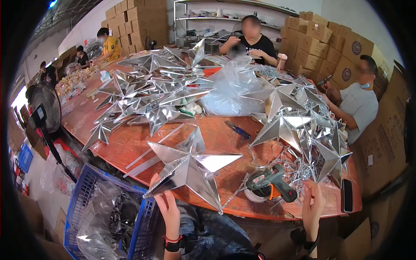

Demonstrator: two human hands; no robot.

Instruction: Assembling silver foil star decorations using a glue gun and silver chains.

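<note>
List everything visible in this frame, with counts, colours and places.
large faceted silver foil star: one, silver, near table edge, held by left hand
other silver foil stars: many, silver, heaped across the table's left and right
long reddish-brown wooden table: one, centre
green and orange power tool: one, near right hand
blue plastic crate: one, lower left, on floor
black standing fan: one, left
brown cardboard boxes: many, stacked behind
co-workers: several, around the table
left hand: grips star's lower edge
right hand: at table edge, holding thin silver trim
</note>
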